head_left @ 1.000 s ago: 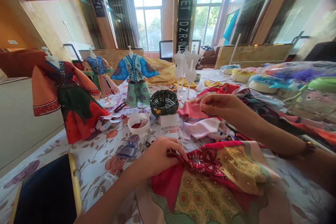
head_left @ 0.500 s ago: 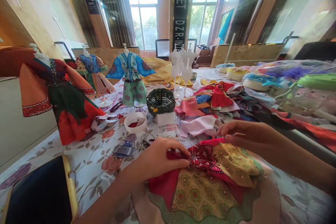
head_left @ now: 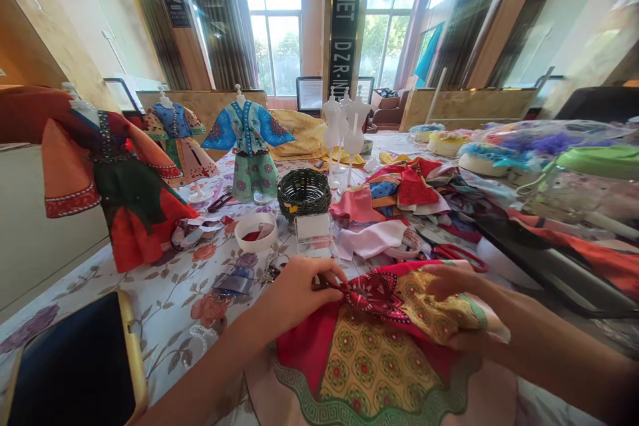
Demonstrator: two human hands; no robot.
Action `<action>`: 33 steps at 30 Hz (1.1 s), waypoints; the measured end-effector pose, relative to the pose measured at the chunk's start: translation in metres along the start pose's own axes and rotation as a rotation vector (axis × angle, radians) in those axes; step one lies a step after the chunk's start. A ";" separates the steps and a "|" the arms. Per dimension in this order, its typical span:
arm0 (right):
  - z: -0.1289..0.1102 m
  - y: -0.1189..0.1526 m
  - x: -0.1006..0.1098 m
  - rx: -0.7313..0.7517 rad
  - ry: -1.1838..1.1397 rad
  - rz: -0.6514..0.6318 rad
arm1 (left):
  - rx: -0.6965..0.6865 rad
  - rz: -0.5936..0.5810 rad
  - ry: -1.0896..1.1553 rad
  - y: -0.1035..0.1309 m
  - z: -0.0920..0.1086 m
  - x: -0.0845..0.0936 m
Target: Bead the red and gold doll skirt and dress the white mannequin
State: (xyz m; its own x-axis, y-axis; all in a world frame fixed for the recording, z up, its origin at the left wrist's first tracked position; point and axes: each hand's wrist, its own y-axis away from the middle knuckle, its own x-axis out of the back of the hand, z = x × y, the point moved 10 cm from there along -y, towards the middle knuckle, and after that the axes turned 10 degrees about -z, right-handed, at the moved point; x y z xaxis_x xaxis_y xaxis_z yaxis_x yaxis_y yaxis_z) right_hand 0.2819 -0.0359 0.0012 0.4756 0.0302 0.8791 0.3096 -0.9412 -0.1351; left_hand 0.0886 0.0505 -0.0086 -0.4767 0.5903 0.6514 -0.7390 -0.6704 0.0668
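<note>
A small doll-sized garment [head_left: 379, 359], red and gold with a green key-pattern border, lies spread in front of me. My left hand [head_left: 304, 286] pinches its gathered red patterned top between thumb and fingers. Over the gold panel at the right is my right hand [head_left: 474, 306], its fingers and thumb apart and touching the cloth. Pale lining shows beside that hand. Under the garment is a pinkish round surface. Beyond the hands, red-handled scissors [head_left: 462, 258] lie near a roll of pale ribbon [head_left: 407, 244].
Dressed doll forms stand at left, including one in blue [head_left: 243, 126]. A dark woven basket [head_left: 304, 194], a white ring-shaped dish [head_left: 255, 233] and a clear box [head_left: 313, 231] sit mid-table. Fabric pieces [head_left: 379, 200] lie beyond. A tablet [head_left: 77, 366] is at lower left.
My right hand has come down and nearer onto the gold panel. My left hand keeps its pinch, and the garment has shifted slightly left. The scissors now show.
</note>
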 end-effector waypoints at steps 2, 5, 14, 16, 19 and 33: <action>-0.002 -0.006 -0.001 -0.011 0.004 -0.019 | 0.000 -0.012 0.054 0.000 -0.001 -0.002; -0.002 -0.014 0.005 -0.006 -0.008 -0.020 | -0.037 0.002 0.131 0.001 0.003 -0.001; -0.004 -0.058 0.024 0.050 0.064 0.008 | -0.209 0.172 -0.069 0.005 0.023 0.016; -0.002 -0.069 0.017 0.033 0.068 -0.054 | -0.221 0.179 -0.146 0.005 0.023 0.013; 0.002 -0.076 0.009 0.022 0.078 -0.136 | -0.248 0.168 -0.253 0.006 0.025 0.006; -0.076 -0.053 -0.013 0.167 -0.280 -0.105 | -0.422 -0.169 -0.156 0.014 0.050 -0.024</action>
State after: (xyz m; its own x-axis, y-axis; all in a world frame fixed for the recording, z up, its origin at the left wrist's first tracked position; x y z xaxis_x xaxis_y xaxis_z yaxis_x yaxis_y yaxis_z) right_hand 0.1969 -0.0115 0.0320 0.6344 0.2367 0.7359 0.4885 -0.8605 -0.1444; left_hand 0.1132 0.0045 0.0145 -0.2803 0.5794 0.7653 -0.9439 -0.3112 -0.1100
